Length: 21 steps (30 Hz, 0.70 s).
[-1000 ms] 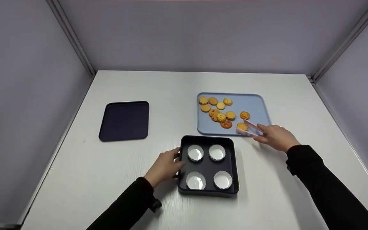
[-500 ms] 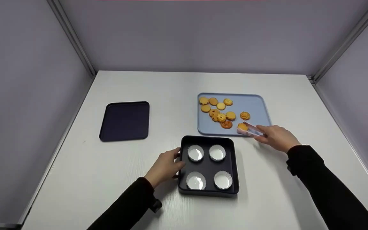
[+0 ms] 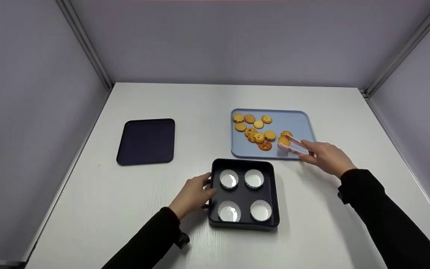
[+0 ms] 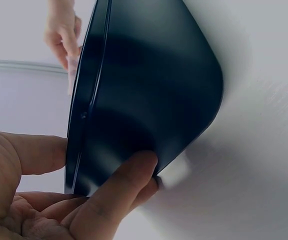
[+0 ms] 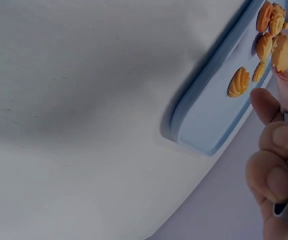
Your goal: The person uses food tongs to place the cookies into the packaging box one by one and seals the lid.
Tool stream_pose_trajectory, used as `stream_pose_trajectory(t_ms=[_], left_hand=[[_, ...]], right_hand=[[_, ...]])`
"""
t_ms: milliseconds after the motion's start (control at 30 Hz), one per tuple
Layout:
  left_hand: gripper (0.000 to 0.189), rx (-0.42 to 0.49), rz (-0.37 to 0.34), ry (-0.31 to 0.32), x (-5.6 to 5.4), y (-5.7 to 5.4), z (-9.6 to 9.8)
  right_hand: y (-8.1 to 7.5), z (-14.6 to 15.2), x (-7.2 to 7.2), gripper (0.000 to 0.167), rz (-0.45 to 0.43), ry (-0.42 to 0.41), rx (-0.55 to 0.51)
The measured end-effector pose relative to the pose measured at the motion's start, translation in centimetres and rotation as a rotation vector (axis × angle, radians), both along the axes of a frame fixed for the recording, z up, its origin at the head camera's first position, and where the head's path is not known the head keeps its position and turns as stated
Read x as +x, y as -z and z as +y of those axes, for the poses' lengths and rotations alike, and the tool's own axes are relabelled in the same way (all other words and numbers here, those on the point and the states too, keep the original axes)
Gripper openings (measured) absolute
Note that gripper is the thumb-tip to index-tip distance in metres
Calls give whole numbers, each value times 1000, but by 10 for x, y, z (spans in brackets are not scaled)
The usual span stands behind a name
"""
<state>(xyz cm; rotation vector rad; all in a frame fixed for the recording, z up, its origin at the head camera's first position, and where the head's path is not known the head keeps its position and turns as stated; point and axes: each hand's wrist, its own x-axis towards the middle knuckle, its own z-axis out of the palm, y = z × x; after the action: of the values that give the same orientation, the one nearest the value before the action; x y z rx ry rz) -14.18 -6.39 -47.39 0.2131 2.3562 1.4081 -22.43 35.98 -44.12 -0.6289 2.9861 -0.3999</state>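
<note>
While grey-lilac panels enclose it at the back wall [image 3: 215,41], the left wall [image 3: 32,112] and the right wall [image 3: 416,104], a white desk [image 3: 192,101] spreads across most of the floor of the view, with its far edge running along the foot of the back panel. A metal post [image 3: 84,43] lines the left rear corner, and another post [image 3: 405,48] the right one. Fine grain streaks show in the desk's finish, and soft shadows fall beside both arms.

On the desk's left side lies a flat dark tray [image 3: 146,142]. Farther right, a pale blue tray [image 3: 301,121] bears a scatter of cookies [image 3: 259,137], gathered mostly at its left.

Near the front stands a dark square box [image 3: 243,196] with four white paper cups [image 3: 254,178] in two rows. The left hand [image 3: 192,195] pinches the box's left wall between thumb and fingers.

Over the blue tray's near right part, the right hand [image 3: 327,157] has its fingers curled round pinkish clear tongs [image 3: 291,150]. One cookie [image 3: 284,141] sits between the tips, near a swirled cookie [image 3: 286,133]; whether it touches the tray cannot be told.
</note>
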Motion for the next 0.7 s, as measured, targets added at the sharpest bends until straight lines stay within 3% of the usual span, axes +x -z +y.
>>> stream_pose_trajectory(t_ms=[300,600,700], left_hand=[[62,49,-32,-11,-1,0,0],[63,73,-61,-12,0,1,-1],[63,73,-54,-11,0,1,0]], right_hand=[[-18,-16,4,56,56,-64,-17],[-26,-36,8,50,229,-262,-89],[-29,-42,11,51,243,-310,-93]])
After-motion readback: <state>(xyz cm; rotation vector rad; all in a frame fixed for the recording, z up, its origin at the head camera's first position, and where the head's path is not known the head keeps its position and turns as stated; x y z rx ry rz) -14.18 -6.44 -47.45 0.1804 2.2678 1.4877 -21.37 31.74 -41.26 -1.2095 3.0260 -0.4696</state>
